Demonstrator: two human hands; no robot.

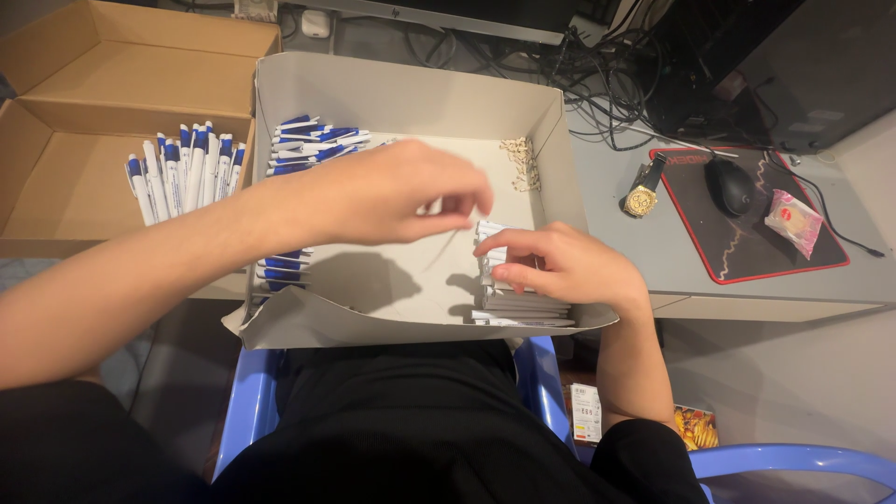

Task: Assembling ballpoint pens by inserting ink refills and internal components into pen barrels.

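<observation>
**A:** Brown cardboard comes first: an open carton (70, 177) fills the upper left of the frame, with a row of blue-and-white pens (184, 173) lying loose on its floor. At the centre sits a smaller grey cardboard tray (392, 93), propped over the person's lap and a blue plastic chair (245, 411).

**B:** What is in the tray?

**A:** More blue-and-white pens in a bundle (313, 142) at its upper left, a few more at its left edge, and a stack of flat white packets (523, 303) at its lower right. A small tangle of pale rubber bands (519, 161) lies near the far wall.

**B:** And the hands?

**A:** The left hand (401, 191) hovers over the tray's middle, thumb and fingertips pinched on something thin and pale; I cannot tell what it is. The right hand (560, 261) rests on the stack, fingers curled around the top packet.

**B:** How far along does it look?

**A:** As a judgement, partway: a good many pens lie unwrapped in both boxes, and the stack is only modest.

**B:** Anything else?

**A:** On the grey desk at right: a black mouse mat with a red edge (747, 252), a dark mouse (730, 185), a gold wristwatch (642, 196) and a small pink wrapped sweet (793, 220).
</observation>
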